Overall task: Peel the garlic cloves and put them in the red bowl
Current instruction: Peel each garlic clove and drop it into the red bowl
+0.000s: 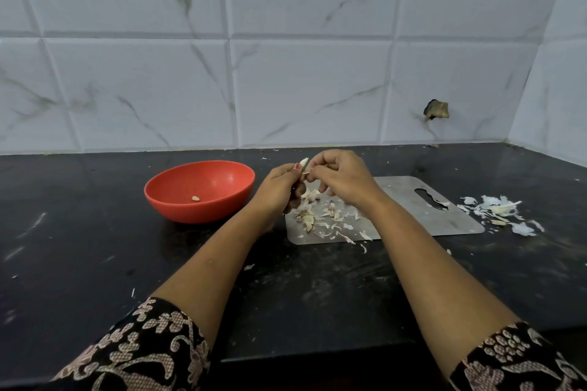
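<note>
The garlic clove (304, 163) is up in the air, held between two hands. It is over the near left end of the metal board (419, 216) and a little to the right of the red bowl (165, 203). The clove stands almost straight up. Its long way goes up and down, and it leans a bit to the right. The white pointy tip points up toward the wall. The bottom end is hidden down in the fingers.

The left hand (279, 189) is curled around the bottom of the clove. Its thumb, with a red nail, presses on the clove's left side. The clove sticks out above this hand. The right hand (341, 178) comes in from the right with bent fingers. Its fingertips pinch the clove's right side, just under the tip. I cannot tell if they pinch the skin or the clove itself.

The red bowl sits on the black counter (95, 247), to the left of the hands. One small peeled clove (195, 198) lies at the bottom of it.

More cloves and bits of skin (320, 216) lie on the left part of the board, under the hands. A pile of white skins (503, 213) lies on the counter, just past the right end of the board.
</note>
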`<act>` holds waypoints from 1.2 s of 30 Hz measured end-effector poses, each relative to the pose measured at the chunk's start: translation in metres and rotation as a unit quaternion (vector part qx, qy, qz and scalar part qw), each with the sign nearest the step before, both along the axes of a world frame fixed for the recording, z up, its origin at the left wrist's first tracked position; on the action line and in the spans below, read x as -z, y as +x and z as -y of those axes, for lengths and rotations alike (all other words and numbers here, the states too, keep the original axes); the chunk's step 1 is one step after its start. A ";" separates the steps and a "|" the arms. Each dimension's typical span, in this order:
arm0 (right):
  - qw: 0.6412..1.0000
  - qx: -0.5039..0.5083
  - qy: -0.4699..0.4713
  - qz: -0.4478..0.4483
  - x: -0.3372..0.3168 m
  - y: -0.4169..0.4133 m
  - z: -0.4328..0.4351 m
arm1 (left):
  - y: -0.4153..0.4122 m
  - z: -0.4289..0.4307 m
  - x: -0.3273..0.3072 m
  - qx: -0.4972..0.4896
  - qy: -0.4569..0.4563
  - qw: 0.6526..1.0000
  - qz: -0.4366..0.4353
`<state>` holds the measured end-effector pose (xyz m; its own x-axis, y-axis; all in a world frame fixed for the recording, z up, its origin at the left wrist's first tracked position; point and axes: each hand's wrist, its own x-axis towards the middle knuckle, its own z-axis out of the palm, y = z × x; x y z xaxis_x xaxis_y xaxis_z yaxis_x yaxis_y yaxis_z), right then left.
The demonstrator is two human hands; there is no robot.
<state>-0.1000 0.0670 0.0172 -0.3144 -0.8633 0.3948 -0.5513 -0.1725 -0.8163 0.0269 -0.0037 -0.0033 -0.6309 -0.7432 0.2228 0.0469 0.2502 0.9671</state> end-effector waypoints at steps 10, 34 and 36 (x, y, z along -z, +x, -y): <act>0.994 0.029 0.068 -0.079 0.001 -0.017 0.000 | -0.001 0.003 0.002 0.018 0.008 0.999 0.040; 0.965 -0.138 -0.061 0.213 0.000 -0.006 0.004 | -0.002 -0.005 0.001 0.071 0.053 0.995 -0.049; 0.964 -0.140 -0.062 0.216 0.000 -0.005 0.004 | -0.002 -0.006 0.001 0.068 0.052 0.995 -0.050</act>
<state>-0.1055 0.0633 0.0169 -0.2342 -0.8927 0.3851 -0.0829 -0.3763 -0.9228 0.0244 0.0021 -0.0042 -0.7059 -0.6745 0.2163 0.1707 0.1343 0.9761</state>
